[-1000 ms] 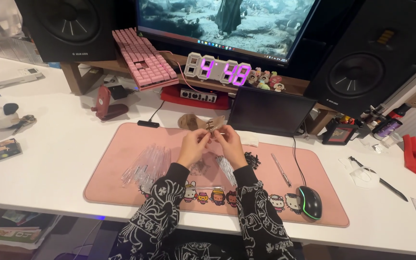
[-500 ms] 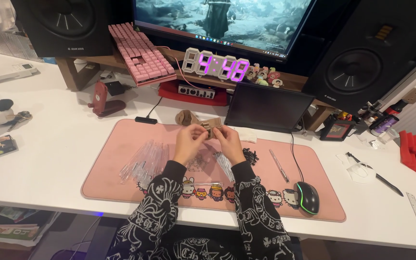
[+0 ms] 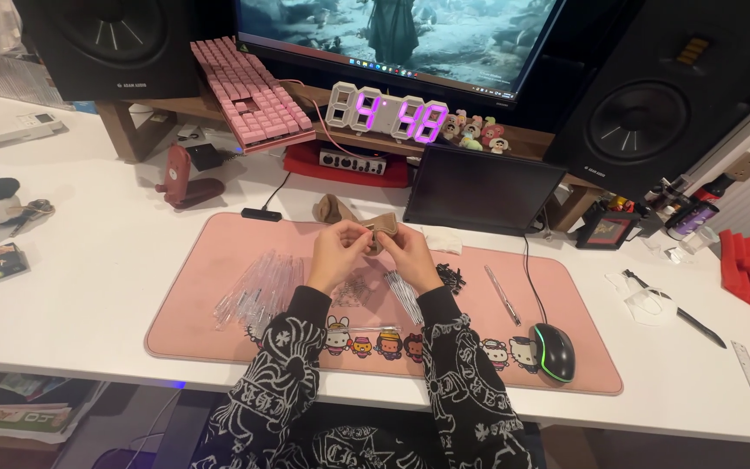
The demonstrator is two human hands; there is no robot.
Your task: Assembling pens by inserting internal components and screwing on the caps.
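Two hands — left hand, right hand — grip pinching a small tan fabric piece.

Open pink desk mat lies between the hands and the front edge only in patches: a heap of clear tubes crowds the left hand, and more clear tubes lie just under the right hand. To the right, small black parts, a pen and the mouse narrow the way. Behind, a small dark screen blocks reach.
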